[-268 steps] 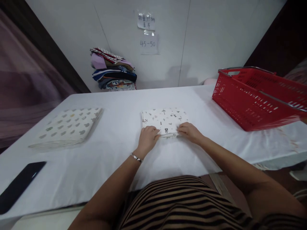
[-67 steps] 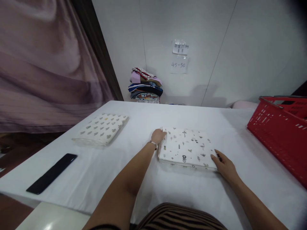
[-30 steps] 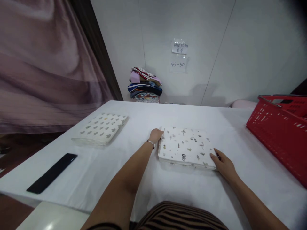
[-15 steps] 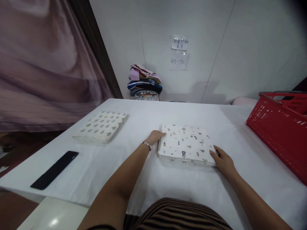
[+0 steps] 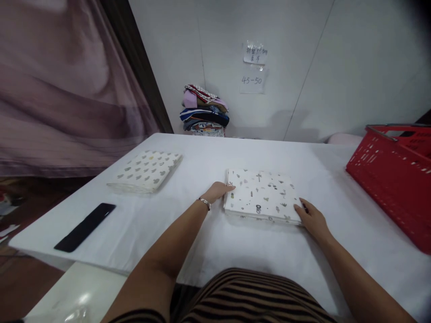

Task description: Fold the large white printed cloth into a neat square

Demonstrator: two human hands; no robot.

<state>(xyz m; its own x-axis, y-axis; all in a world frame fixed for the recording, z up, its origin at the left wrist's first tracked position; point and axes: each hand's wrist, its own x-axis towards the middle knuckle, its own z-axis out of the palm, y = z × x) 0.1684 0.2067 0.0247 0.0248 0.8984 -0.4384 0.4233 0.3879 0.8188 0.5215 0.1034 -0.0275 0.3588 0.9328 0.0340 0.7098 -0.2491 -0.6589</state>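
Observation:
A folded white cloth [image 5: 261, 195] printed with small grey and olive plant motifs lies flat on the table in front of me. My left hand [image 5: 217, 192], with a bracelet at the wrist, grips its left edge, thumb on top and the other fingers mostly hidden at the side. At the near right corner, my right hand [image 5: 313, 220] is closed on the cloth, its thumb resting on the top layer. Off to the left sits a second folded cloth [image 5: 144, 171], cream with grey cloud-like shapes, touched by neither hand.
A black flat slab [image 5: 85, 227] lies near the left edge of the white-covered table [image 5: 188, 157]. On the right stands a red plastic basket [image 5: 390, 179]. Stacked fabrics [image 5: 205, 112] are piled beyond the far edge, before a wall with paper signs [image 5: 253, 80]. A pink curtain [image 5: 57, 89] hangs left.
The whole view has shifted slightly, so things sit a little higher in the picture. Both hands keep their hold on the cloth, which stays about where it was on the table.

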